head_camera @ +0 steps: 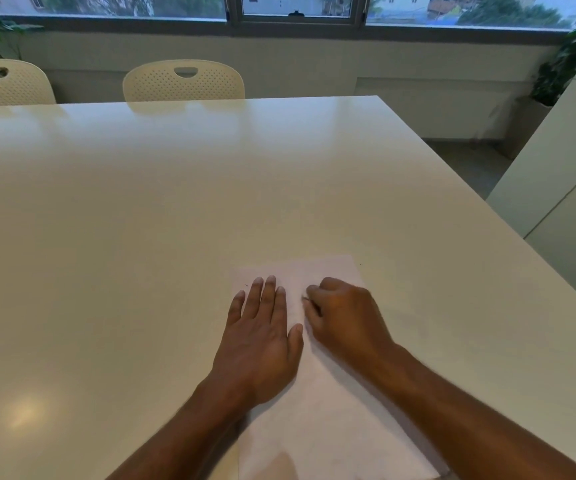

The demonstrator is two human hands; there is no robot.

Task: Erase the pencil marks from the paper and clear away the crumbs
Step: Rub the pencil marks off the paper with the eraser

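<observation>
On paper (328, 393), left hand (262, 341) flat, right hand (345, 317) perhaps erasing

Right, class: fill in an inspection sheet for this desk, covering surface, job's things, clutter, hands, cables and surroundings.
Surface: white table, glossy.
Job's things: paper flat near the front edge; eraser hidden, if held.
Clutter: a dark speck or two on and beside the paper.
Hands: left hand flat on the paper; right hand curled, fingertips on the sheet.
Cables: nothing seen.
Surroundings: two chairs, window, plants, cabinet.
</observation>
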